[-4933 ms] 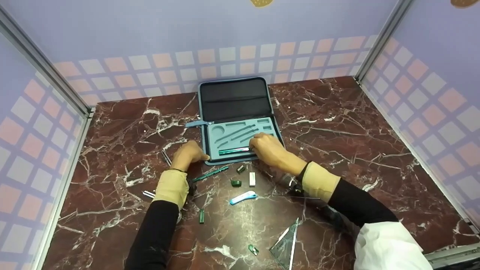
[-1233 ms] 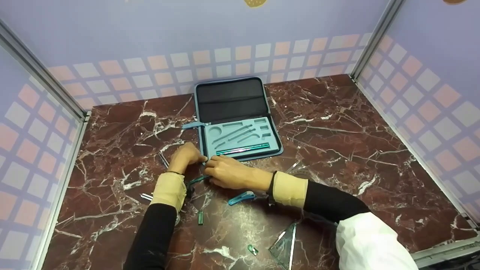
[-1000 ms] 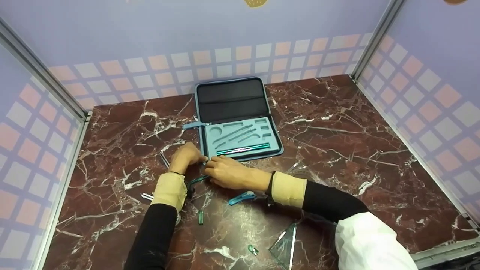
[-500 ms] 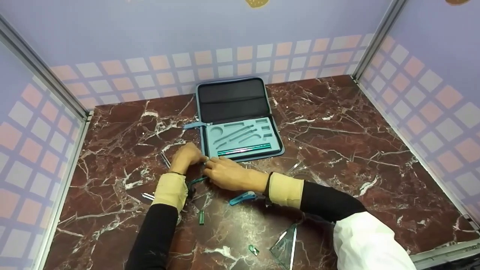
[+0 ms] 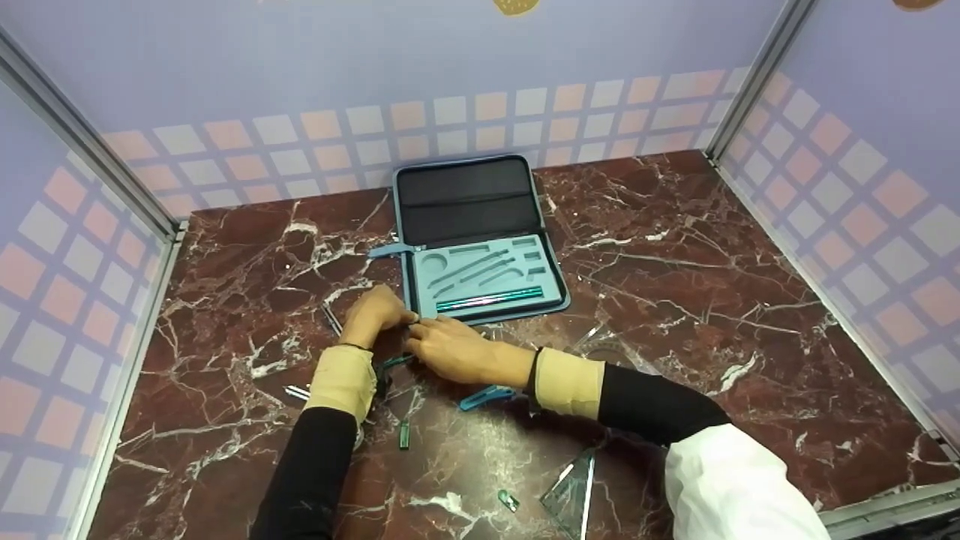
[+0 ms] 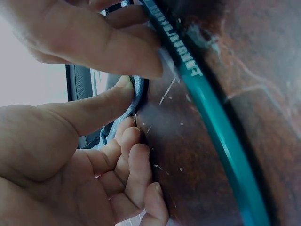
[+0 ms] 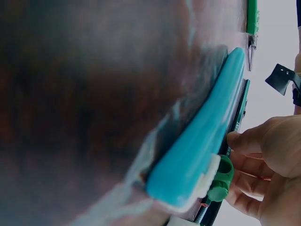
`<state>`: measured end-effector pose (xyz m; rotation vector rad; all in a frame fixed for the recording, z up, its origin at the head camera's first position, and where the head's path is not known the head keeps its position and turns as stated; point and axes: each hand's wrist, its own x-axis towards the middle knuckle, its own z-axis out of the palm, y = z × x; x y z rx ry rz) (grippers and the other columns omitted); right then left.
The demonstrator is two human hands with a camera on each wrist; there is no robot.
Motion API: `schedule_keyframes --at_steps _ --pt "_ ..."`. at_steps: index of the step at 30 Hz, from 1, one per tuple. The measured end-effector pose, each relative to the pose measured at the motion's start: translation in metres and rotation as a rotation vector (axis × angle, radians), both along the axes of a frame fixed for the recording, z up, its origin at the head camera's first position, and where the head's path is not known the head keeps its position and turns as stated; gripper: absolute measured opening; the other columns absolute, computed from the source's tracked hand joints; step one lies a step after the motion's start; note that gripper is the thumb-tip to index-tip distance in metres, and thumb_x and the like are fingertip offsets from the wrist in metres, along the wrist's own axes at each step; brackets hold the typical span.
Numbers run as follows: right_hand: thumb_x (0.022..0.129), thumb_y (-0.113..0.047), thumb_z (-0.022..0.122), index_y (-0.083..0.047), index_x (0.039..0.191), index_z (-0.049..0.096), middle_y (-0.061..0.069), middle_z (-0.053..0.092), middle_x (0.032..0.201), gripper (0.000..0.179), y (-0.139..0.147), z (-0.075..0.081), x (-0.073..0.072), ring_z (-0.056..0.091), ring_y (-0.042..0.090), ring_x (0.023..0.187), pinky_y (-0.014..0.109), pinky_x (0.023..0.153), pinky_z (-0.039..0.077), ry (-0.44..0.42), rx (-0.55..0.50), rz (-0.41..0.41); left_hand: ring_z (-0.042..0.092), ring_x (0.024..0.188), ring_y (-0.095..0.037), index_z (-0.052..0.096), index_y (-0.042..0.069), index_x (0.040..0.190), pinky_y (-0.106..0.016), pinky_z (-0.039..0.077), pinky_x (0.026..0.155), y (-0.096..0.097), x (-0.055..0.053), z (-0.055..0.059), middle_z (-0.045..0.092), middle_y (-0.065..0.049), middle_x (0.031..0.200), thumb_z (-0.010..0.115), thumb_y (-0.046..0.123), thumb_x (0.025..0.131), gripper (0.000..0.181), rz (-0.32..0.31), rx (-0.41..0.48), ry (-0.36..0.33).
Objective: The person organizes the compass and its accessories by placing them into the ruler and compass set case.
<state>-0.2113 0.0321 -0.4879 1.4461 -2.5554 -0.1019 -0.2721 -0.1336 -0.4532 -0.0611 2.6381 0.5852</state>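
Note:
My left hand (image 5: 379, 309) grips the near left corner of an open blue zip case (image 5: 566, 296), thumb pressed on the edge (image 6: 136, 89) and fingers curled below. Close beside it, my right hand (image 5: 454, 351) holds the same corner, its thumb near the left fingers. Under the right hand's fingers runs a teal pencil (image 5: 397, 361) with white lettering, lying on the table; its far end is hidden. A shiny green bar (image 5: 487, 298) lies in the front slot of the case's pale blue insert (image 5: 465, 274).
Near my right wrist lies a turquoise-and-white handle-like thing (image 7: 197, 141), beside a green piece with a round hole (image 7: 221, 179). A clear set square (image 5: 571, 491), a small green sharpener-like piece (image 5: 508, 500) and a green block (image 5: 404, 435) lie nearer. Transparent pieces (image 5: 611, 352) sit right of the case.
My right hand has left the green bar in the case and moved left to the near left corner, beside my left hand. Over the last second both hands stay almost still.

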Motion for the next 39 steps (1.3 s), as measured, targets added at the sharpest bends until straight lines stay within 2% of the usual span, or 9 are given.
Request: schedule_keyframes --at_steps 4,10,14,18,24,31,34,39 --pt "0.101 -0.013 0.06 -0.012 0.111 0.073 0.005 0.068 0.108 0.016 0.0 0.0 0.0 0.068 0.021 0.096 0.034 0.073 0.052 0.0 -0.011 0.002 0.06 0.092 -0.032 0.066 0.005 0.088 -0.052 0.052 0.091 -0.001 0.0 -0.001 0.068 -0.018 0.109 0.076 0.037 0.091 0.034 -0.003 -0.004 0.012" --pt "0.098 -0.008 0.063 -0.01 0.11 0.074 0.006 0.07 0.105 0.017 0.001 0.0 0.0 0.069 0.022 0.094 0.035 0.079 0.055 -0.028 -0.01 0.009 0.057 0.087 -0.03 0.065 0.007 0.086 -0.052 0.052 0.088 0.0 0.001 -0.002 0.065 -0.014 0.1 0.077 0.037 0.089 0.033 0.005 -0.006 0.022" --pt "0.097 -0.007 0.063 -0.009 0.108 0.074 0.006 0.07 0.103 0.015 0.001 0.0 0.0 0.069 0.022 0.092 0.035 0.08 0.056 -0.039 -0.013 0.015 0.058 0.089 -0.031 0.066 0.006 0.089 -0.052 0.052 0.089 0.0 0.002 -0.002 0.067 -0.017 0.105 0.078 0.038 0.089 0.034 0.011 -0.009 0.023" --pt "0.098 -0.008 0.062 -0.009 0.106 0.073 0.007 0.07 0.102 0.013 0.002 0.0 0.0 0.068 0.022 0.09 0.034 0.075 0.057 -0.039 -0.018 0.008 0.057 0.091 -0.031 0.065 0.006 0.09 -0.053 0.051 0.091 0.0 0.001 -0.002 0.067 -0.018 0.108 0.077 0.037 0.089 0.034 0.013 -0.009 0.028" --pt "0.096 -0.005 0.061 -0.008 0.103 0.073 0.007 0.067 0.1 0.014 0.005 0.002 0.001 0.065 0.022 0.091 0.034 0.071 0.055 -0.051 -0.005 -0.008 0.055 0.084 -0.028 0.063 0.008 0.082 -0.05 0.052 0.087 0.0 0.001 0.0 0.062 -0.011 0.094 0.078 0.037 0.09 0.033 0.005 -0.013 0.021" --pt "0.092 -0.006 0.065 -0.009 0.105 0.074 0.008 0.065 0.101 0.016 0.014 0.006 -0.001 0.061 0.023 0.088 0.033 0.065 0.053 -0.075 -0.045 -0.034 0.054 0.081 -0.028 0.062 0.008 0.082 -0.046 0.051 0.081 0.0 -0.001 -0.003 0.059 -0.01 0.09 0.078 0.036 0.089 0.033 0.019 -0.013 0.016" --pt "0.09 -0.003 0.065 -0.009 0.107 0.075 0.008 0.064 0.1 0.02 0.02 0.009 -0.002 0.06 0.023 0.088 0.032 0.065 0.053 -0.088 -0.082 -0.042 0.055 0.084 -0.028 0.064 0.007 0.087 -0.047 0.051 0.084 0.001 -0.001 -0.003 0.061 -0.01 0.094 0.077 0.036 0.089 0.032 0.031 -0.021 0.005" --pt "0.089 -0.003 0.066 -0.009 0.11 0.076 0.006 0.063 0.097 0.024 0.036 0.013 -0.003 0.061 0.021 0.087 0.031 0.067 0.053 -0.112 -0.135 -0.045 0.059 0.095 -0.03 0.07 -0.001 0.108 -0.05 0.051 0.095 0.003 0.0 -0.002 0.067 -0.017 0.112 0.077 0.038 0.091 0.043 0.042 -0.027 -0.012"
